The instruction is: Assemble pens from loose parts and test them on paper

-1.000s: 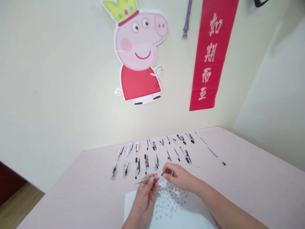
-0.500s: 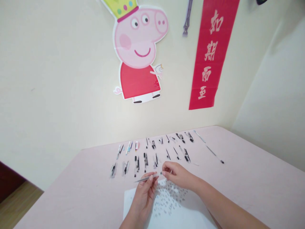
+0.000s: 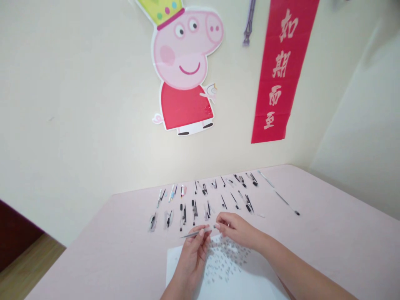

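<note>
My left hand is closed around a slim grey pen, with its pointed tip sticking out to the left. At the pen's dark right end, the thumb and fingers of my right hand are pinched together. Whether a small separate part sits between those fingers is too small to tell. Both hands are just above a white paper sheet, whose upper part carries many small grey pieces or marks.
Two rows of taken-apart pens, with dark refills and caps, lie across the pink table beyond my hands. A thin refill and a pale stick lie at the right. The wall rises behind the table.
The view has shifted slightly, so the whole scene sits a little further right. Both hands keep nearly the same grip on the pen.
</note>
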Available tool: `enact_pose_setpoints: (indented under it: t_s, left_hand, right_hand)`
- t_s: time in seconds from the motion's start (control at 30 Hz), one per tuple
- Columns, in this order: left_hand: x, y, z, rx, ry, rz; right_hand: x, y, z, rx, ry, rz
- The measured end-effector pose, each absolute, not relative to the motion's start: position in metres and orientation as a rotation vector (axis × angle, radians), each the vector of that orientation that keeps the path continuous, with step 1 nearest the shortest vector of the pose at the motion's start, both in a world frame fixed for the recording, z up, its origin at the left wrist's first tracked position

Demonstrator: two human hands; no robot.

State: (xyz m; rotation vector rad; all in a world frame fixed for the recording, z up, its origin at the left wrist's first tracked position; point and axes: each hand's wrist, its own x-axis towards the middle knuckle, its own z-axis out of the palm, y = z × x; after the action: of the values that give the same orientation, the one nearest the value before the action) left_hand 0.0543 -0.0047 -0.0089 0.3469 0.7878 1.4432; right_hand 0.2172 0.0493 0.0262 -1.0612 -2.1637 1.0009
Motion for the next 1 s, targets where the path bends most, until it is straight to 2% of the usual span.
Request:
enact_pose_setpoints:
  t_s: [1.0]
  left_hand:
    - [0.0536, -0.004, -0.0083, 0.332, 0.793, 1.433]
  right_hand:
    - [0.2164, 0.0482, 0.0258, -1.041, -2.192, 1.023]
